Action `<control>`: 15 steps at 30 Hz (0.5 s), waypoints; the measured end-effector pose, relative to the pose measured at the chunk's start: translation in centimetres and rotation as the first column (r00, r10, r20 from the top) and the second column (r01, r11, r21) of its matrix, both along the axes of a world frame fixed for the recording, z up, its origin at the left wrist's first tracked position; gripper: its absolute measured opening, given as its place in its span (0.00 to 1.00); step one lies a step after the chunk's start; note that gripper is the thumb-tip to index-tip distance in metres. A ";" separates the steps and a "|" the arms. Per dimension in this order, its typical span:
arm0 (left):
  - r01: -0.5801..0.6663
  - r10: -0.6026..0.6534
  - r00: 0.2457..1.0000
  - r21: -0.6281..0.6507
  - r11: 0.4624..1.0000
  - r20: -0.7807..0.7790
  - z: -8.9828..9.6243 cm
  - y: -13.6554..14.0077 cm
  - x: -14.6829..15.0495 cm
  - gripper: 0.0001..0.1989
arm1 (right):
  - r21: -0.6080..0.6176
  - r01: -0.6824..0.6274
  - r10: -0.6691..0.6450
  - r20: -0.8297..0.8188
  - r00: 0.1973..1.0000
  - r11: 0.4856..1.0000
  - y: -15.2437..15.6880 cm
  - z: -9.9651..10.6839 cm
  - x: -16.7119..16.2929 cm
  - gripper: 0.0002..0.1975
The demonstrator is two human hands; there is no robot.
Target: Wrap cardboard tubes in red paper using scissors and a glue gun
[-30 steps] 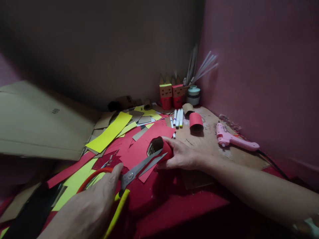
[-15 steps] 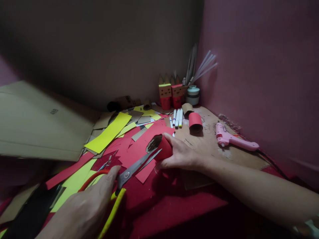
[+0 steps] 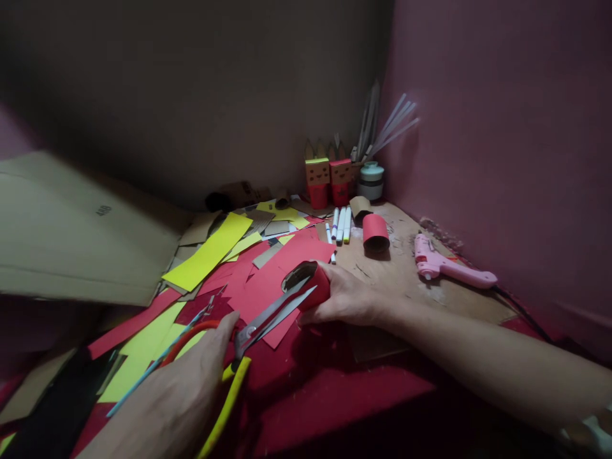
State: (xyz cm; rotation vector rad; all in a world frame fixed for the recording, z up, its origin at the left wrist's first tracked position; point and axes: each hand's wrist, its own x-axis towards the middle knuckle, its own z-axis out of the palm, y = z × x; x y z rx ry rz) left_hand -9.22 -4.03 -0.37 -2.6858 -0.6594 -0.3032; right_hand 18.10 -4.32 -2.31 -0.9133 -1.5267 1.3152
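Note:
My left hand [image 3: 184,389] is closed on a pair of scissors [image 3: 246,336] with one red and one yellow handle loop. Their blades, slightly parted, point up and right to the mouth of a red-covered cardboard tube [image 3: 317,285]. One blade appears to lie at the tube's opening; whether it touches the rim I cannot tell. Around that tube my right hand [image 3: 347,296] is wrapped from the right side, with the open end facing left. Red paper sheets [image 3: 287,271] lie beneath and behind the tube.
A pink glue gun [image 3: 444,264] lies at the right by the wall. Another red tube [image 3: 375,233] stands near several markers [image 3: 341,224]. Two box-faced figures [image 3: 317,182] and a lidded jar [image 3: 371,181] are at the back. Yellow paper [image 3: 210,252] and a large cardboard panel [image 3: 81,236] lie left.
The scissors and my left hand have shifted a little right, with the blade tips further over the tube. My right hand and the tube have hardly moved.

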 end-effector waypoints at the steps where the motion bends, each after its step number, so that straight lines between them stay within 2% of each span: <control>1: -0.001 0.001 1.000 -0.023 1.000 -0.021 -0.2 0.1 -0.3 0.31 | 0.007 0.004 -0.004 -0.001 1.000 1.000 0.0 0.0 0.0 0.26; 5: -0.031 0.029 0.994 -0.011 0.999 -0.104 -0.9 0.4 -1.0 0.33 | 0.023 0.020 -0.022 0.055 0.998 1.000 -0.1 0.4 -0.1 0.25; 10: -0.089 0.096 0.993 0.115 0.989 -0.063 -1.3 0.0 -1.0 0.25 | 0.044 0.044 -0.045 0.016 0.999 0.998 0.0 0.5 -0.1 0.24; 13: -0.101 0.106 0.994 0.120 0.988 -0.038 -1.8 -0.1 -1.5 0.26 | -0.107 -0.003 0.000 -0.028 1.000 0.994 -0.1 0.5 0.2 0.25; 15: -0.086 0.090 0.995 0.097 0.992 -0.032 -2.2 -0.1 -2.0 0.27 | -0.228 -0.061 0.039 -0.098 0.994 0.972 -0.2 0.6 0.4 0.24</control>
